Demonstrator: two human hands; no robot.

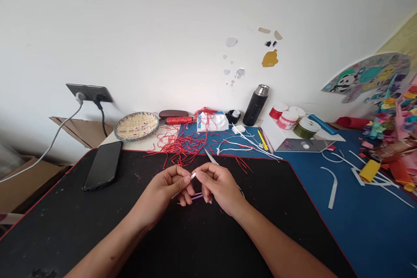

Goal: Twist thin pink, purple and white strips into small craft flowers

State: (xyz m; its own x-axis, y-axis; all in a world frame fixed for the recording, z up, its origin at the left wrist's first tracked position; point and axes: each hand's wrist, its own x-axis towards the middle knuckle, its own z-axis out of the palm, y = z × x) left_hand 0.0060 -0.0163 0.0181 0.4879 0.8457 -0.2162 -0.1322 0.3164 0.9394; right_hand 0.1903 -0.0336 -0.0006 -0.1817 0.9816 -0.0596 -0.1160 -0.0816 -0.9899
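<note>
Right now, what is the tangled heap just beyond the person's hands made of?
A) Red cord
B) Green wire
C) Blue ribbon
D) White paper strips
A. The heap is loose red cord, its thin strands spilling over the far edge of the black desk mat.

Illumination is bright and diffuse, with mild glare on the white wall (pixel 182 61). Shadows beneath the left hand (pixel 159 193) and right hand (pixel 221 189) are soft. Frame edges show wide-angle curvature.
</note>
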